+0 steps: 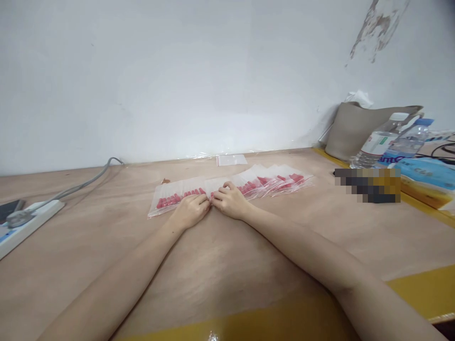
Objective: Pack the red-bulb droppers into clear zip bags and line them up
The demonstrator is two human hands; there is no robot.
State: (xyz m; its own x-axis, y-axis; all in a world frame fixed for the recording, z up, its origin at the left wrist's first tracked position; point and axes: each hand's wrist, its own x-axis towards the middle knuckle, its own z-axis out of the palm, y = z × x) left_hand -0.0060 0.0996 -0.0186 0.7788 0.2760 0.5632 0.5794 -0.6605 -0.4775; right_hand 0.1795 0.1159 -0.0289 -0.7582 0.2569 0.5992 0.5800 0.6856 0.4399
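Observation:
A row of clear zip-lock bags with small red pieces in them lies across the table. My left hand point(192, 210) and my right hand point(231, 201) meet at the near edge of a middle bag point(213, 183), fingers bent and pinched on it. Left of them, a bag point(164, 195) holds red pieces lined up in a row. To the right, more filled bags point(282, 176) overlap like a fan. A flat bag point(232, 160) with a red line at one end rests near the wall. My fingers hide part of the middle bag.
At left sit a white power strip point(44, 215) with a grey cable point(87, 181) and a dark flat object point(10, 208). On the right stand a beige bin point(346, 130), two water bottles point(378, 142), a blue packet point(426, 170) and a blurred-out dark object point(369, 185).

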